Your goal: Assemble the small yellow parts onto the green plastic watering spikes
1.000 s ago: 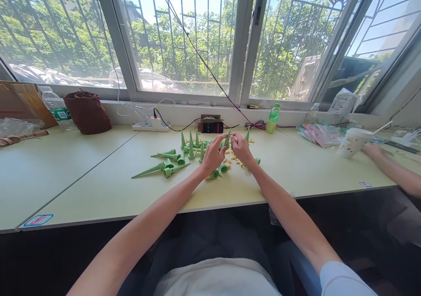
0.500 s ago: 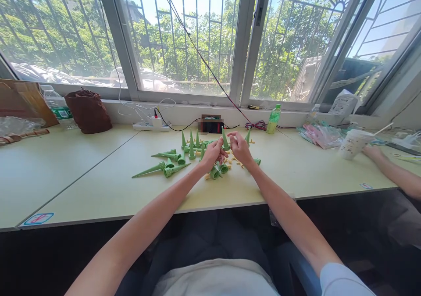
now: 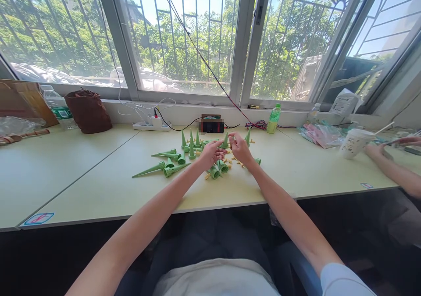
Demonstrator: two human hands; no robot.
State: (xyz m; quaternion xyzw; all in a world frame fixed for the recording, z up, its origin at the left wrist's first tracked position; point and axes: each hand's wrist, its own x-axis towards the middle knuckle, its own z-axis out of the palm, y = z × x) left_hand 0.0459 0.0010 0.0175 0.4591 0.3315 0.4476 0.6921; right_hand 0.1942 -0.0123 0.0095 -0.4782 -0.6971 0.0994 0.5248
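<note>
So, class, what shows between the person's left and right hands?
In the head view, a green spike, point up, shows between the left hand and right hand, with yellow pieces lower in frame. Contact with either hand is unclear.

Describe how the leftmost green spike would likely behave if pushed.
The leftmost green spike is probably stiff: its taper looks straight. It is likely light, as the spike beside it shows a hollow open end. Its round, tapering body may roll in an arc.
</note>
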